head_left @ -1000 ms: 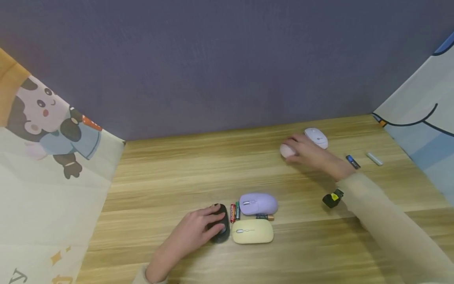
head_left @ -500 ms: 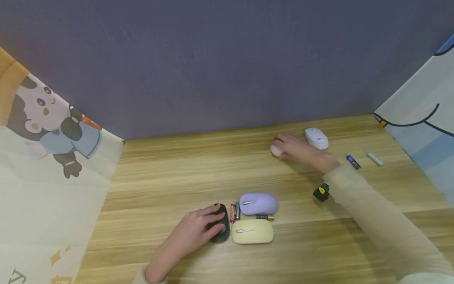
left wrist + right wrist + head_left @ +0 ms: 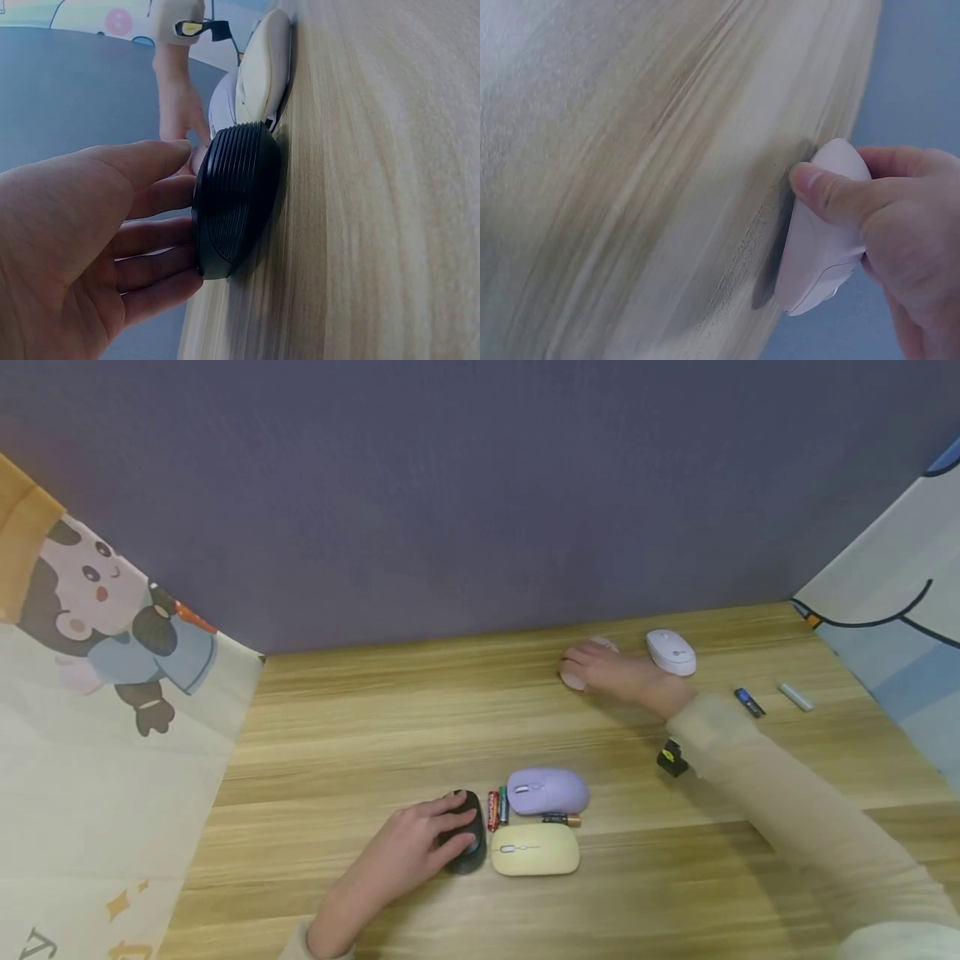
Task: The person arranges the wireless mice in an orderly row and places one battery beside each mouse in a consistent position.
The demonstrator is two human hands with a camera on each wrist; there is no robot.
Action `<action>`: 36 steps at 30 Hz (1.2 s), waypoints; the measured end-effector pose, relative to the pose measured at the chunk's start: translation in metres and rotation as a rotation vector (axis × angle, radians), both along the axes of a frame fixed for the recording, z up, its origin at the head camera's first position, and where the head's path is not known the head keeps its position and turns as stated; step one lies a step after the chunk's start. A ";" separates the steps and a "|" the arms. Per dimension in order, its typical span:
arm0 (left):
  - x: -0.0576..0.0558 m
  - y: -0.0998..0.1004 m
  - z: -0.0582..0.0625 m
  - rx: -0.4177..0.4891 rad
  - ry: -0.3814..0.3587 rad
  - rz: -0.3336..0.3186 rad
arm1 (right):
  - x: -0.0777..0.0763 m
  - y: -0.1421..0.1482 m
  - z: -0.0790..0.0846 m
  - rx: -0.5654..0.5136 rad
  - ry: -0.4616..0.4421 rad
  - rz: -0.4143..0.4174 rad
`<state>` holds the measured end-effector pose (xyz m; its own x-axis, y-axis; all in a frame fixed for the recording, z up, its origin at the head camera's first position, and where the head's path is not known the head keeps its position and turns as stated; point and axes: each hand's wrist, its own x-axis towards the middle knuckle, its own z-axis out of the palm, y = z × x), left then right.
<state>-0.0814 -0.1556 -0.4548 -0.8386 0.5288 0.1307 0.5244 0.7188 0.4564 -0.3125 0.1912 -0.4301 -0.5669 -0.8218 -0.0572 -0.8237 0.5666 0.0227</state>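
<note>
My left hand (image 3: 408,839) rests with its fingers laid over the top of a black mouse (image 3: 234,195), which has ribbed sides and sits on the wooden table. Thumb and fingers of my right hand (image 3: 911,217) grip a pale pink mouse (image 3: 821,251) by its sides, near the table's back edge. In the head view that hand hides the middle of the pink mouse. Just right of it lies a white mouse (image 3: 671,652). Beside the black mouse are a purple mouse (image 3: 549,791) and a yellow mouse (image 3: 536,850).
A red battery (image 3: 492,811) and a green battery (image 3: 503,805) stand side by side near the black mouse. Another battery (image 3: 561,819) lies between the purple and yellow mice. To the right are a blue-black battery (image 3: 749,702) and a pale battery (image 3: 795,697). A dark wall (image 3: 480,510) rises behind.
My right hand has moved left along the back of the table with the pink mouse, turning it, and away from the white mouse. My left hand stays on the black mouse.
</note>
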 end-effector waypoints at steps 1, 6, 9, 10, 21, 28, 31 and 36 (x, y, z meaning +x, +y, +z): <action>0.000 0.000 0.000 0.001 -0.002 0.000 | 0.000 -0.001 0.000 0.038 0.019 0.006; -0.003 0.000 -0.002 0.005 -0.011 -0.006 | -0.001 -0.006 -0.002 0.067 0.062 0.100; -0.003 0.000 -0.003 0.006 -0.011 -0.006 | -0.002 -0.008 -0.003 0.045 0.057 0.129; -0.003 0.000 -0.003 0.006 -0.009 -0.005 | -0.003 -0.008 -0.004 0.041 0.055 0.131; -0.003 0.002 -0.003 0.015 -0.003 -0.004 | -0.005 -0.010 -0.002 0.166 0.186 0.255; -0.003 0.001 -0.003 0.007 0.002 -0.005 | -0.004 -0.014 -0.002 0.279 0.312 0.283; -0.004 0.001 -0.004 0.002 0.001 -0.003 | -0.001 -0.017 0.002 0.332 0.314 0.245; -0.004 0.001 -0.003 0.002 0.004 -0.009 | 0.001 -0.016 0.006 0.169 0.086 0.161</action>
<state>-0.0854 -0.1542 -0.4579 -0.8333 0.5361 0.1349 0.5326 0.7133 0.4556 -0.3117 0.1757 -0.4244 -0.4385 -0.8846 -0.1586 -0.8938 0.4109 0.1798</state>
